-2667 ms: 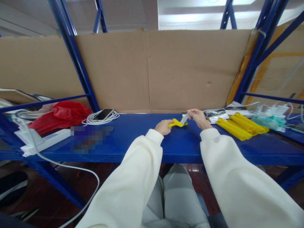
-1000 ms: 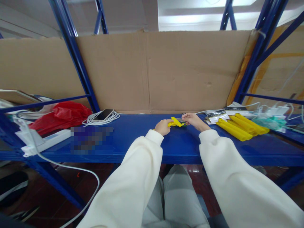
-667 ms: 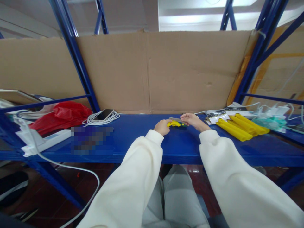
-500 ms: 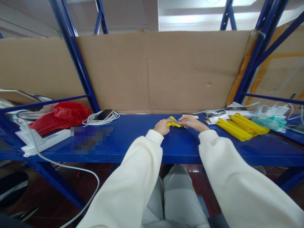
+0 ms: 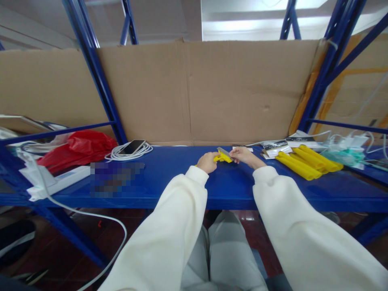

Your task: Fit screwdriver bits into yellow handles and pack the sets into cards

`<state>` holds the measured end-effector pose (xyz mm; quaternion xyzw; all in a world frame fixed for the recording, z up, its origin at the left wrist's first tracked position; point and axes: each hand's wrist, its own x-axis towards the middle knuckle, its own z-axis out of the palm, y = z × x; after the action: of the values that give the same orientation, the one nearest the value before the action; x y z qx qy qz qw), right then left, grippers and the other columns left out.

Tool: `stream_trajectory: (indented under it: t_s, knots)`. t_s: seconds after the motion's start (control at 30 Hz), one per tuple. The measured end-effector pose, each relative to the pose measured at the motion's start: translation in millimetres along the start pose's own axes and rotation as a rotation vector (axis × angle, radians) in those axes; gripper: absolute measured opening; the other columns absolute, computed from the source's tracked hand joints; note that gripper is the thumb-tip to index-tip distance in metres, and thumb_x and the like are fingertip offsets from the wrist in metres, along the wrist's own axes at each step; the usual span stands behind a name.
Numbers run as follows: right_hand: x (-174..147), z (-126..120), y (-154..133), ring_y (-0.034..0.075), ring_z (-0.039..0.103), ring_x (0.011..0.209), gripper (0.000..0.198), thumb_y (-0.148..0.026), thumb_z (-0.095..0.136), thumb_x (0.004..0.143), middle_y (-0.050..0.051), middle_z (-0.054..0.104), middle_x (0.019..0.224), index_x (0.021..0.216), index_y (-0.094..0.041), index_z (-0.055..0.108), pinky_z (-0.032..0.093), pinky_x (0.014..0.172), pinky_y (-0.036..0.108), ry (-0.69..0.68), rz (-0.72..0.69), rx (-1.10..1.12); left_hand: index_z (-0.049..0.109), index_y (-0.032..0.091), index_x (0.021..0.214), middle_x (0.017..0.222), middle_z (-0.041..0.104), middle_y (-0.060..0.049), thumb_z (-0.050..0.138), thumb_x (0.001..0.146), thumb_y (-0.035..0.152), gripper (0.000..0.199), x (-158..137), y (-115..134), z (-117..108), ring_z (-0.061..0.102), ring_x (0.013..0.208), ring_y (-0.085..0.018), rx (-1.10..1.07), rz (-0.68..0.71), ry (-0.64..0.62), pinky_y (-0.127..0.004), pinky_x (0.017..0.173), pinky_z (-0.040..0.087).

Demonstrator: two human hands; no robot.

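Over the middle of the blue shelf, my left hand (image 5: 207, 162) is closed around a yellow tool (image 5: 224, 157) that looks like a scraper. Its handle is mostly hidden in my fist; the yellow head points right. A flat grey blade (image 5: 223, 152) lies along the far side of that head. My right hand (image 5: 241, 155) pinches the blade's right end between thumb and fingers, touching the head's tip. Several yellow tubes (image 5: 303, 165) lie to the right of my right hand.
Silvery packets (image 5: 276, 148) and a greenish plastic bag (image 5: 345, 157) sit at the right. On the left are a phone (image 5: 132, 147) on a coiled white cable (image 5: 144, 151), a red bag (image 5: 87, 142) and a white power strip (image 5: 71, 178). A cardboard panel (image 5: 194, 93) stands behind.
The yellow head and grey blade have turned slightly, showing more of the yellow head. My right hand has shifted a little; my left keeps its grip.
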<state>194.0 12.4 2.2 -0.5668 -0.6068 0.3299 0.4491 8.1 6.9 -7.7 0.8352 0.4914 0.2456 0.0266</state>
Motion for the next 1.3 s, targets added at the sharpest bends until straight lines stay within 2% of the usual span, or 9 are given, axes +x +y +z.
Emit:
stream_trajectory:
  t_s: [0.17, 0.43, 0.7, 0.9, 1.17, 1.3]
  knots:
    - [1, 0, 0, 0.008, 0.047, 0.040, 0.017, -0.001, 0.062, 0.075, -0.003, 0.054, 0.045, 0.066, -0.015, 0.059, 0.040, 0.041, 0.019, 0.072, 0.010, 0.060, 0.063, 0.021, 0.130, 0.129, 0.065, -0.007, 0.057, 0.084, 0.011, 0.047, 0, 0, -1, 0.059, 0.121, -0.021, -0.004, 0.002, -0.014, -0.028, 0.104, 0.043]
    - [-1, -1, -2, 0.008, 0.047, 0.039, 0.012, -0.004, 0.062, 0.078, -0.002, 0.055, 0.046, 0.072, -0.014, 0.062, 0.038, 0.041, 0.019, -0.008, 0.045, 0.128, 0.064, 0.023, 0.128, 0.127, 0.066, -0.007, 0.057, 0.084, 0.011, 0.046, 1, -2, 2, 0.060, 0.119, -0.020, -0.017, 0.009, 0.013, -0.029, 0.102, 0.044]
    - [1, -1, 4, 0.007, 0.045, 0.039, 0.024, -0.010, 0.065, 0.080, -0.001, 0.054, 0.045, 0.060, -0.016, 0.054, 0.034, 0.039, 0.018, -0.141, 0.127, 0.070, 0.064, 0.023, 0.128, 0.124, 0.067, -0.007, 0.058, 0.082, 0.009, 0.048, 0, -1, 1, 0.060, 0.118, -0.021, 0.012, 0.012, 0.007, -0.030, 0.103, 0.044]
    - [0, 1, 4, 0.006, 0.037, 0.035, 0.031, -0.013, 0.065, 0.081, -0.004, 0.044, 0.040, 0.056, -0.017, 0.048, 0.027, 0.035, 0.019, -0.167, 0.100, 0.131, 0.063, 0.022, 0.130, 0.126, 0.066, -0.008, 0.057, 0.083, 0.010, 0.049, 0, 0, 0, 0.060, 0.118, -0.021, 0.022, 0.031, 0.009, -0.029, 0.103, 0.044]
    - [4, -2, 10, 0.007, 0.040, 0.038, 0.028, -0.023, 0.072, 0.076, -0.005, 0.044, 0.042, 0.059, -0.017, 0.050, 0.031, 0.039, 0.019, -0.225, 0.100, 0.137, 0.061, 0.026, 0.132, 0.128, 0.064, -0.005, 0.055, 0.084, 0.010, 0.051, -1, 1, -2, 0.058, 0.118, -0.020, 0.045, 0.041, 0.006, -0.029, 0.104, 0.043]
    - [3, -3, 11, 0.007, 0.042, 0.041, 0.030, -0.030, 0.078, 0.070, -0.004, 0.047, 0.044, 0.061, -0.018, 0.052, 0.033, 0.042, 0.020, -0.305, 0.034, 0.152, 0.054, 0.027, 0.139, 0.128, 0.062, -0.006, 0.049, 0.084, 0.006, 0.059, -2, 1, -3, 0.056, 0.120, -0.023, 0.071, 0.030, 0.000, -0.035, 0.104, 0.043]
